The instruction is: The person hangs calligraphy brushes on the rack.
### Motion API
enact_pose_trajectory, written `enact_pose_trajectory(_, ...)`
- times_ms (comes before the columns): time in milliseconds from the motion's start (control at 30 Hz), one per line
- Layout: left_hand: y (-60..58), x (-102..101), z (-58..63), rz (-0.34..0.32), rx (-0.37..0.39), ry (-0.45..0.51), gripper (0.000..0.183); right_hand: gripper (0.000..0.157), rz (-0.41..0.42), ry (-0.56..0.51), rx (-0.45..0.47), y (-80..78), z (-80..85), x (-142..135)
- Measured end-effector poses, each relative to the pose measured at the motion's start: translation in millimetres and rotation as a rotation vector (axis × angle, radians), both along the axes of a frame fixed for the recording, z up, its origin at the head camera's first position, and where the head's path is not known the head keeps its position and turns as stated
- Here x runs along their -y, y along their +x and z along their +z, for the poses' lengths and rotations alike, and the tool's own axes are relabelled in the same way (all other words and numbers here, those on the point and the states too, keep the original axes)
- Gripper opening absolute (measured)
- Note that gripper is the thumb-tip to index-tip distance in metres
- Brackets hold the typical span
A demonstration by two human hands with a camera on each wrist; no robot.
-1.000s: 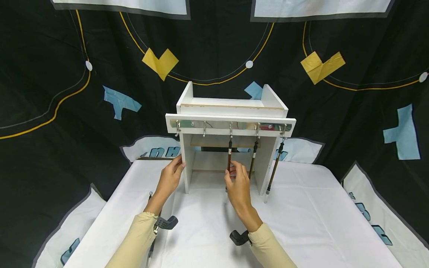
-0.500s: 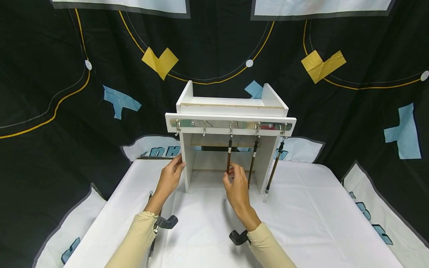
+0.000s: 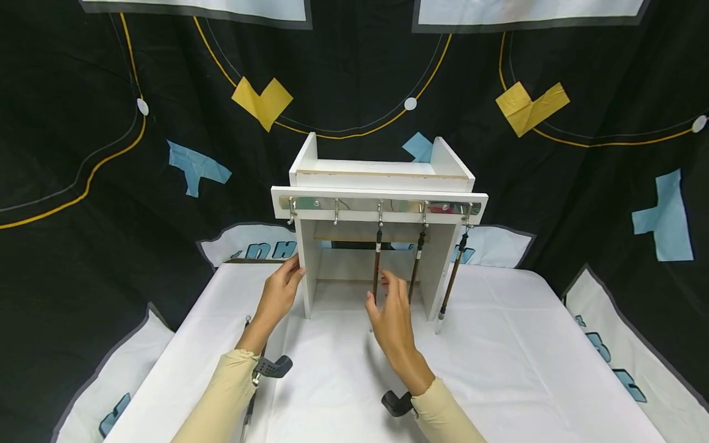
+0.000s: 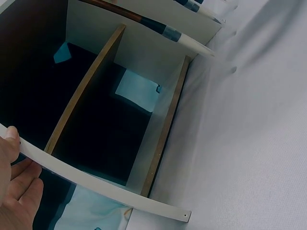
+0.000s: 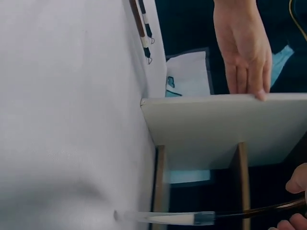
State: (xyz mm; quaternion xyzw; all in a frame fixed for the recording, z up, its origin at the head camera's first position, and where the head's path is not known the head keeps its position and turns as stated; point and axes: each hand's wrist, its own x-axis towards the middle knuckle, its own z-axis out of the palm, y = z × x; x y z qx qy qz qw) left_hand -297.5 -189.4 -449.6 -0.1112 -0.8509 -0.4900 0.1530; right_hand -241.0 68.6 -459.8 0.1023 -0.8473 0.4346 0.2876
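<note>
My left hand (image 3: 279, 294) grips the left side panel (image 3: 309, 271) of a small white shelf, thumb on its front edge and fingers on the outer face. Three calligraphy brushes hang by their loops from hooks on the front rail (image 3: 327, 215). My right hand (image 3: 394, 320) is beside the leftmost hanging brush (image 3: 377, 264), thumb and fingers spread apart. In the right wrist view that brush's white tip (image 5: 172, 219) sits in a clear sleeve. The middle brush (image 3: 418, 258) is partly behind my right hand; the rightmost brush (image 3: 454, 277) hangs at a slant.
Two hooks, the outer left one (image 3: 291, 212) and its neighbour (image 3: 336, 212), bear nothing. More brushes (image 5: 139, 28) lie on the white tablecloth (image 3: 526, 357) left of the shelf, partly under my left forearm. A black cloth (image 3: 354, 74) hangs behind.
My right thumb and fingers have slid down the leftmost hanging brush and parted from it. The left hand stays on the side panel.
</note>
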Motion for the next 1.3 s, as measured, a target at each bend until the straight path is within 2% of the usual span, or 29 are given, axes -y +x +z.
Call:
enact_pose_trajectory(67, -0.4, -0.2, -0.2, -0.001, -0.002, 0.001, 0.053, 0.053, -0.006, 0.033, -0.072, 9.1, 2.6, -5.3)
enact_pose_trajectory(167, -0.9, -1.0, 0.2, 0.000, 0.002, 0.004, 0.053, 0.044, -0.010, 0.063, -0.209, 22.1, 8.1, -18.7)
enact_pose_trajectory(300, -0.3, -1.1, 1.1, 0.006, 0.008, 0.001, 0.054, 0.027, 0.000, 0.017, -0.347, 33.9, 17.3, -45.4)
enact_pose_trajectory(400, 0.5, 0.2, 0.9, 0.011, 0.005, -0.006, 0.054, 0.020, -0.009, -0.055, -0.412, 36.1, 24.5, -70.0)
enact_pose_trajectory(500, 0.8, 1.4, 0.3, 0.018, 0.004, -0.003, 0.053, 0.017, -0.068, -0.107, -0.423, 32.4, 30.9, -97.0)
enact_pose_trajectory(667, 0.9, 1.9, -2.0, 0.016, 0.011, 0.000, 0.053, 0.021, -0.197, -0.171, -0.314, 19.2, 37.1, -142.9)
enact_pose_trajectory(800, 1.2, 1.3, -2.6, 0.008, 0.014, -0.004, 0.053, 0.028, -0.244, -0.126, -0.151, 5.4, 35.7, -172.2)
enact_pose_trajectory(900, 1.1, 1.5, -2.0, 0.009, 0.007, -0.005, 0.053, 0.035, -0.207, -0.042, -0.004, -6.2, 32.2, -184.7)
enact_pose_trajectory(1000, 0.3, 2.1, -1.1, 0.008, -0.002, -0.005, 0.053, 0.041, -0.135, 0.019, 0.107, -16.9, 27.0, -190.0)
enact_pose_trajectory(1100, -0.3, 2.4, -0.9, 0.004, -0.002, -0.004, 0.053, 0.043, -0.076, 0.045, 0.175, -26.1, 20.9, -191.7)
enact_pose_trajectory(1300, -0.2, 0.8, -3.8, 0.001, 0.011, -0.004, 0.053, 0.043, 0.009, 0.051, 0.256, -40.9, 14.3, -191.4)
